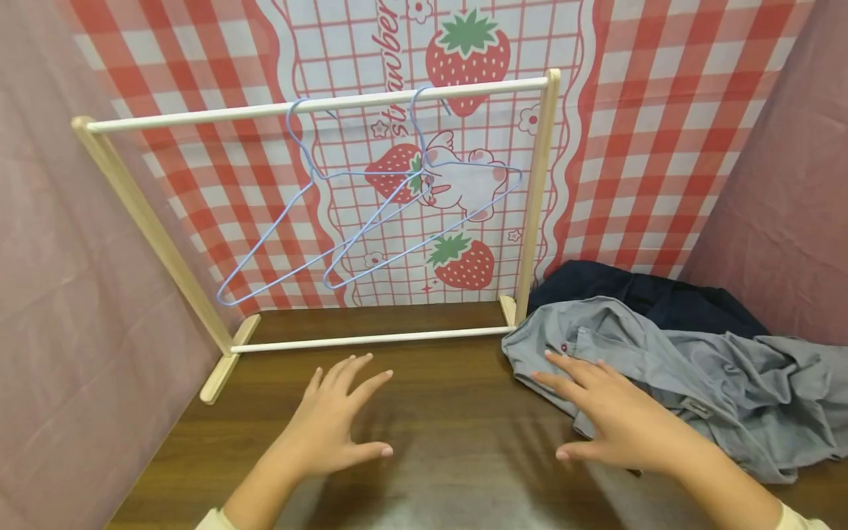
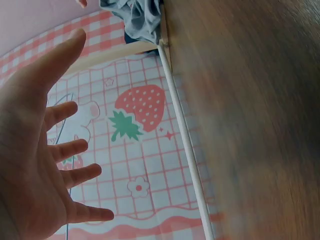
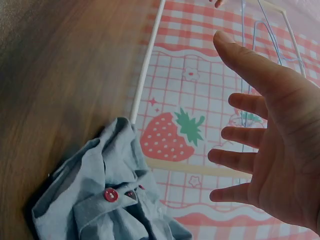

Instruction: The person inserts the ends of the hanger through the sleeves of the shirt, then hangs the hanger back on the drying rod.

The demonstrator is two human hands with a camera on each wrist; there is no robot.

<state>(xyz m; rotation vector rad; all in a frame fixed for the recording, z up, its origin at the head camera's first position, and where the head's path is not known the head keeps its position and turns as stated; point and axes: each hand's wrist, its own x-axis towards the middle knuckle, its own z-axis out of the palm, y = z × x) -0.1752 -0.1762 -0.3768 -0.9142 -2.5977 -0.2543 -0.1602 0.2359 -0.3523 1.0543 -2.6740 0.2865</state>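
Fingers spread, my left hand (image 1: 324, 427) hovers over the wooden table in front of the rack, holding nothing. My right hand (image 1: 619, 419), also with spread fingers and nothing in it, is nearest the grey garment (image 1: 715, 375) and overlaps its left part in the head view. In the right wrist view a red button (image 3: 111, 194) shows on a strip of the grey cloth. Behind that garment lies a dark navy cloth (image 1: 636, 294). Two blue wire hangers hang from the rack's top bar, a left hanger (image 1: 265, 239) and a right hanger (image 1: 464, 221), overlapping in view.
The wooden rack (image 1: 539, 184) stands at the back of the table (image 1: 437, 412), with a white lower bar (image 1: 371, 339) close over the tabletop. A strawberry-print checked cloth (image 1: 649, 132) covers the back, and pink curtains (image 1: 59, 258) flank both sides.
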